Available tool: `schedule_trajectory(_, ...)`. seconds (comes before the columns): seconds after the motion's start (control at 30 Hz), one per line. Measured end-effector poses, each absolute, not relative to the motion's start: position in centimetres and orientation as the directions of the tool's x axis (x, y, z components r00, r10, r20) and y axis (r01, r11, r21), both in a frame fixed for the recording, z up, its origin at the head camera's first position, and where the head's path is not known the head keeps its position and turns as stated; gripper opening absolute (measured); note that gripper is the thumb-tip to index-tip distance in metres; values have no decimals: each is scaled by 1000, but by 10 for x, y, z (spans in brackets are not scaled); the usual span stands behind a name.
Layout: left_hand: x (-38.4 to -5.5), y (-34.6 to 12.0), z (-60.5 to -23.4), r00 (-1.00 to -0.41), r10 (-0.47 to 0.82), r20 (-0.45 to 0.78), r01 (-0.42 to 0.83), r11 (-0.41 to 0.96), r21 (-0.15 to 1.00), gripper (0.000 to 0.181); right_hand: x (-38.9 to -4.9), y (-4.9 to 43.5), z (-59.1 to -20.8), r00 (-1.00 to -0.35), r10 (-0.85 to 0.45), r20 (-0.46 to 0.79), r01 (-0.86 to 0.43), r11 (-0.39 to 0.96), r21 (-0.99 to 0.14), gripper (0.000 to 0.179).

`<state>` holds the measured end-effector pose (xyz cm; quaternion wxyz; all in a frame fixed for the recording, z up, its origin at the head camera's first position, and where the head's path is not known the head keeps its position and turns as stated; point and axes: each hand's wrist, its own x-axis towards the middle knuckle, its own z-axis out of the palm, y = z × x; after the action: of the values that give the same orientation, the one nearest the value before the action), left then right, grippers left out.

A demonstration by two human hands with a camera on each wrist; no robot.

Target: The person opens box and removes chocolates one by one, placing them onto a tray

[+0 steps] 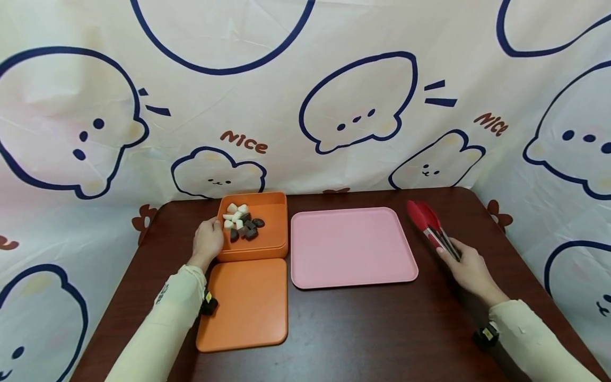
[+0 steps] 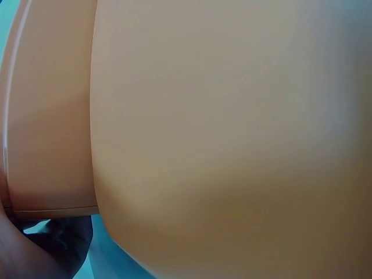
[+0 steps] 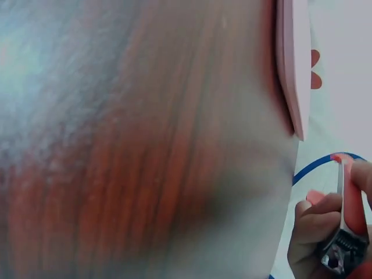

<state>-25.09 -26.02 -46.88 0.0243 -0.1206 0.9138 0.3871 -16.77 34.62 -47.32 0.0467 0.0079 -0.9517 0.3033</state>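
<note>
My left hand (image 1: 209, 240) grips the left side of an orange box (image 1: 273, 220), its fingers at the outer wall. Inside the box lie several small white pieces (image 1: 234, 214) and several dark brown pieces (image 1: 250, 231), grouped toward the left. In the left wrist view, only part of the left hand (image 2: 20, 253) shows, at the corner of the box (image 2: 49, 116). Over to the right, my right hand (image 1: 471, 269) holds red-tipped tongs (image 1: 431, 227) above the table, tips pointing away and to the left. The right wrist view shows fingers (image 3: 317, 229) around the tongs (image 3: 353, 203).
A flat orange lid or tray (image 1: 249, 302) lies in front of the box, under my left wrist. The pink tray (image 1: 352, 246) sits between the box and the tongs. A patterned cloth (image 1: 353, 32) hangs behind the dark wooden table (image 1: 363, 334).
</note>
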Motion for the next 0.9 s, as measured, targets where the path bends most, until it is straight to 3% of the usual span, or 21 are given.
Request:
schedule_trajectory(0.23,-251,-262,-472,-973,-199,-119,-224,673,705,52,-169,335,-466,-998,-5,61,-40,807,-589,65)
schedule_trajectory(0.57,-253,-262,-474,-971,-205,-127,-235,682,693,53,-170,316,-463,-989,-82,125,-144,744,-652,45)
schedule_trajectory(0.9,-252,-262,-473,-970,-202,-135,-238,682,692,52,-177,293,-455,-988,-103,117,-154,759,-632,48)
